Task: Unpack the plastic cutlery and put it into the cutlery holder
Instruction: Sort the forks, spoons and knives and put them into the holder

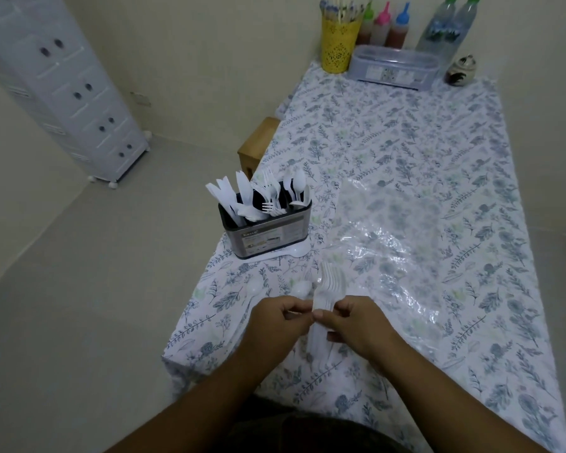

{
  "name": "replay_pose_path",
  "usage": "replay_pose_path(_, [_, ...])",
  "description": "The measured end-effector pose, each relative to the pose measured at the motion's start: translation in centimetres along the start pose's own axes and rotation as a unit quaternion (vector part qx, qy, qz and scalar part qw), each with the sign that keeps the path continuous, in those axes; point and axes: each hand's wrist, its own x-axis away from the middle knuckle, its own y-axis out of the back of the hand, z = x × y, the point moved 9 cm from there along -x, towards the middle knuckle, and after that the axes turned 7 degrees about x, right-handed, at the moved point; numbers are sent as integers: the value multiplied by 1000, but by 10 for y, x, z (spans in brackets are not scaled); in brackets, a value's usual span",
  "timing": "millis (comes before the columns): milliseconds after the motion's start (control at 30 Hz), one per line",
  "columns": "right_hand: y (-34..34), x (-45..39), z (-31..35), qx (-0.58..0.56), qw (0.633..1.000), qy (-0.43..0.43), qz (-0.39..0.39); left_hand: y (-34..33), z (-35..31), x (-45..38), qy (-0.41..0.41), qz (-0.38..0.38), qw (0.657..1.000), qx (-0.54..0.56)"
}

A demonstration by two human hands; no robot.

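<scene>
My left hand (280, 317) and right hand (352, 322) together, pinching stacked white plastic forks (329, 289); slick stack may fan, spill; dark rectangular cutlery holder (265, 235) ahead-left, crowded, could snag tines.

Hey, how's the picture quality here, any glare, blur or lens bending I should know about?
Head view: dim, flat light with a bluish cast; glare patches on the clear plastic lying over the tablecloth; wide-angle bending tilts the drawer tower and table edges; the fork bundle held by the left hand and right hand looks soft, its wrapping hard to make out.
</scene>
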Motion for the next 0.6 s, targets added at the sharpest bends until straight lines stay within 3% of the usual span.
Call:
replay_pose_path(167, [-13, 2, 24, 106, 991, 53, 56, 12, 11, -2, 18, -32, 999, 2])
replay_pose_path(300, [-15, 5, 31, 110, 990, 55, 74, 17, 17, 1, 19, -54, 998, 3])
replay_pose_path(600, [-1, 1, 43, 123, 988, 97, 11, 23, -12, 3, -55, -88, 993, -46])
